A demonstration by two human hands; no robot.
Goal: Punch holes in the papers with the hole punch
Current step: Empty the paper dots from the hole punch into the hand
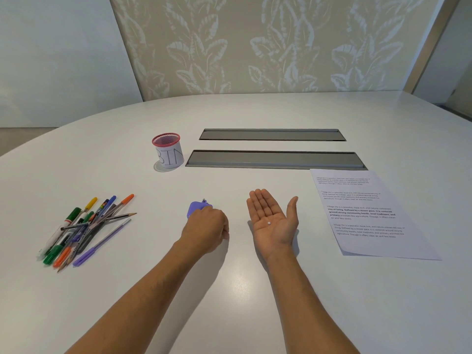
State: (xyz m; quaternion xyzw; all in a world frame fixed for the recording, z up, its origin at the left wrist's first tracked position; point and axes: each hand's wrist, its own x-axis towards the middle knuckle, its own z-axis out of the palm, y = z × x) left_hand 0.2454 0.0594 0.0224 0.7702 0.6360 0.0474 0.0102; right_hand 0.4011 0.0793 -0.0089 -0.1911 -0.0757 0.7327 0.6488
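A person's left hand [207, 227] curls knuckles-up around a purple hole punch [198, 206], which pokes out beyond the fingers on a white table [255, 290]. Just right of that grip, the right hand [272, 215] lies palm-up, fingers straight and together, a tiny paper dot [269, 223] on the palm. A printed paper [370, 213] lies farther right, pens [84, 228] well left.

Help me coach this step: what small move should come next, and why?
Probably carry the right hand to the bin and tip in the paper dot lying on its open palm. The left hand grips the purple hole punch, so it is busy.
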